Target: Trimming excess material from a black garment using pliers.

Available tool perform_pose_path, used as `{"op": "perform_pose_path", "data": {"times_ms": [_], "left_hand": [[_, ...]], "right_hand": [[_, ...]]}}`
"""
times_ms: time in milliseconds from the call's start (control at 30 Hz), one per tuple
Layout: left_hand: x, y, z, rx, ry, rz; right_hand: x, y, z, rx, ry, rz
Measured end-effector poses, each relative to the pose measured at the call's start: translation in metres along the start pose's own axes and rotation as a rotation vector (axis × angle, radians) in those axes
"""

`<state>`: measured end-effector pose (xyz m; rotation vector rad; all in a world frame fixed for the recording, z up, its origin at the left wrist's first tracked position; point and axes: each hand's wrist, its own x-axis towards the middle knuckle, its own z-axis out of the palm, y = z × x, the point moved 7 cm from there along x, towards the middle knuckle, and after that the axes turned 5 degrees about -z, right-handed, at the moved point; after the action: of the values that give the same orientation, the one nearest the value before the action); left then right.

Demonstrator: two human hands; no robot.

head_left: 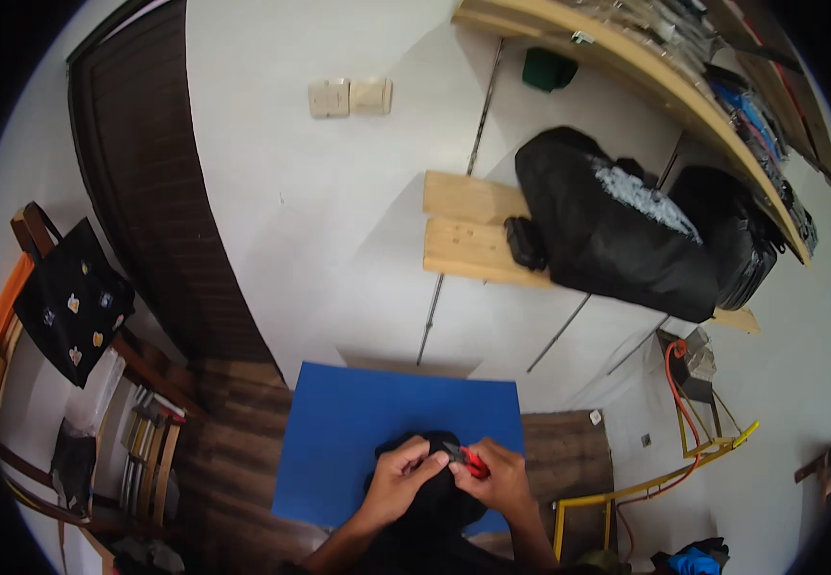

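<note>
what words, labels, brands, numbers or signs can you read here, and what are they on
None can be read.
Black bag on the shelf: white patch, too blurred to tell any lettering.
Red-handled pliers: too small to tell any marking.

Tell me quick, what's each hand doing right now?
Left hand: fingers curled at the black item; can't tell whether it's gripping it.
Right hand: closed, holding the red-handled pliers.
</note>
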<state>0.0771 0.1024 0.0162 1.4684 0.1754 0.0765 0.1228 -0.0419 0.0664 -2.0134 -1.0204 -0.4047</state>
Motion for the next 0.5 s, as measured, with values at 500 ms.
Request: {"op": "perform_pose_path", "data": {"times_ms": [500], "left_hand": [[-0.038,0.003,-0.005,-0.307,-0.228,0.068]], "right_hand": [[-0.015,-0.025,0.012,0.024,-0.033,0.016]]}}
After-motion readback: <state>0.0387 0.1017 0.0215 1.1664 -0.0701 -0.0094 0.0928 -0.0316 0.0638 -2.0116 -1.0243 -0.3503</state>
